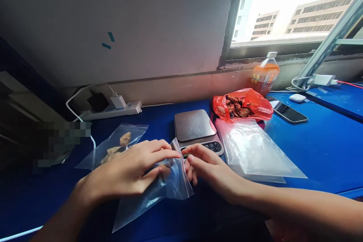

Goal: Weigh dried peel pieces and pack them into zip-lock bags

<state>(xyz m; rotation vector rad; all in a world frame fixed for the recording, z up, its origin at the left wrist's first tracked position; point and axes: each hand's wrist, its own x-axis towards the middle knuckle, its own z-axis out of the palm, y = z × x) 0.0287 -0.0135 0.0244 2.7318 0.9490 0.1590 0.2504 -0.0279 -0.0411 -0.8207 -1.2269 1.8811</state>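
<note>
A clear zip bag (141,206) lies in front of me at a slant, its mouth raised and crumpled near the scale. My left hand (134,164) reaches over the bag and grips it close to its mouth; something brownish shows by the thumb, partly hidden. With thumb and forefinger closed, my right hand (208,166) pinches the bag's zip edge from the right. Just behind the hands stands a kitchen scale (194,124), its bare metal plate on top and its display partly covered by fingers. Left of it lies another clear bag (137,130) holding tan dried pieces (125,138).
A red plastic bag (259,104) with dried brown slices (241,109) sits behind a stack of flat clear bags (261,151). Further back are an orange drink bottle (266,73), a phone (287,109) and a white earbud case (297,98). A power strip (113,112) runs along the wall.
</note>
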